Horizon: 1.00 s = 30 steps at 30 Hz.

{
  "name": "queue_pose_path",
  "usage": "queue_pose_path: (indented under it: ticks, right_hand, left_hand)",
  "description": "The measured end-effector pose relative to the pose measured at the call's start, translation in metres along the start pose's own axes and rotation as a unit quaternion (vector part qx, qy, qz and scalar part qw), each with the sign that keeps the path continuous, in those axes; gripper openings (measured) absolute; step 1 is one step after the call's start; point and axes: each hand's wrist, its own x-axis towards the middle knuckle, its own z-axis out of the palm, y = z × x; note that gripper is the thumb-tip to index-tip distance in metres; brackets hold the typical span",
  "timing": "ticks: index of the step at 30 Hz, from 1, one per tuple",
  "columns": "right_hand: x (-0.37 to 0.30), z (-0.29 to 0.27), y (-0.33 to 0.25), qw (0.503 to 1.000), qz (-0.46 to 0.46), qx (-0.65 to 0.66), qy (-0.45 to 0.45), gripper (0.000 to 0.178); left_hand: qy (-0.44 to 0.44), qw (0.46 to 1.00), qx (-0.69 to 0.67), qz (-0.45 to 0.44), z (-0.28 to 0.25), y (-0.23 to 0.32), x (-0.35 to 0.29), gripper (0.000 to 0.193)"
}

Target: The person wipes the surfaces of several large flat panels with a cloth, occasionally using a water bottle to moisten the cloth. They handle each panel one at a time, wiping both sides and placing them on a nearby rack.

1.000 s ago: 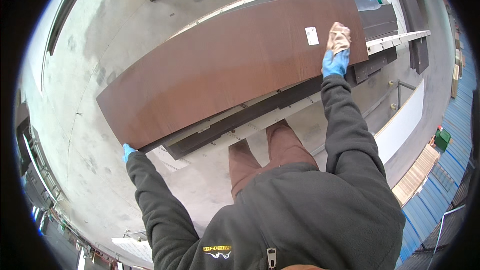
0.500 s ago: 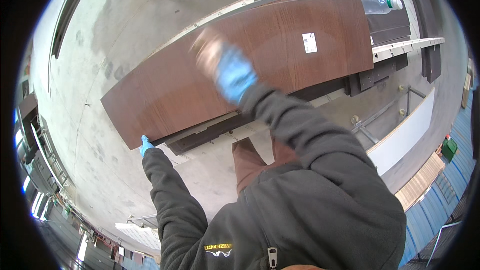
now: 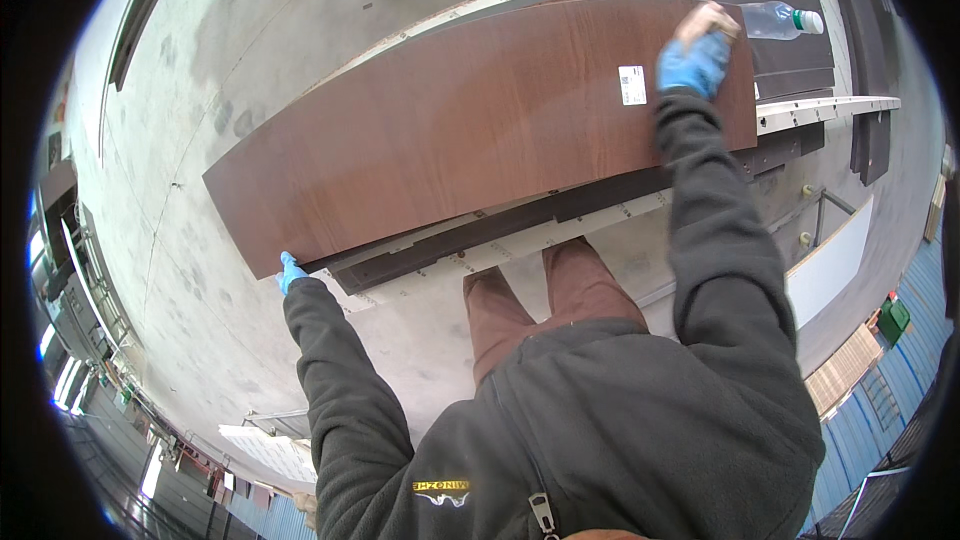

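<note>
A long brown wood-grain panel [image 3: 450,110] lies across a stack of dark boards, with a white label [image 3: 632,85] toward its right end. My left hand [image 3: 291,271], in a blue glove, grips the panel's near edge close to its left corner, with the thumb on top. On the panel's right end, just right of the label, is my gloved right hand [image 3: 692,65]. It is closed on a crumpled beige-brown cloth [image 3: 711,24], which is slightly blurred and partly hidden by the fingers.
A clear plastic bottle [image 3: 782,21] with a white cap lies on the dark boards beyond the panel's right end. Dark boards [image 3: 500,232] stick out under the near edge. A white board on a wheeled frame [image 3: 830,260] stands at the right. Metal framing [image 3: 150,10] rises at the far left.
My right hand has swept right with the cloth, from the middle of the panel to its right end. My left hand keeps its hold on the near-left edge.
</note>
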Motion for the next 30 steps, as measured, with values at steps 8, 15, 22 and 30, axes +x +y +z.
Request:
queue_pose_path:
  ticks: [8,15,22,30]
  right_hand:
    - [-0.219,-0.005,-0.226,0.813,-0.397,0.367,-0.214,0.050]
    - [-0.132,-0.049,0.046,0.901,-0.330,0.177,-0.220,0.033]
    - [0.028,-0.071,0.291,0.999,-0.002,0.031,-0.006,0.036]
    - [0.063,-0.027,0.237,0.998,-0.024,-0.012,-0.049,0.053]
  left_hand:
    - [-0.041,0.997,-0.060,-0.037,0.025,0.002,-0.010,0.080]
    - [-0.067,0.984,-0.132,-0.094,0.037,0.010,-0.091,0.082]
    - [-0.197,0.930,-0.230,-0.209,0.051,0.007,-0.119,0.084]
    - [-0.182,0.900,-0.311,-0.244,0.089,-0.017,-0.202,0.074]
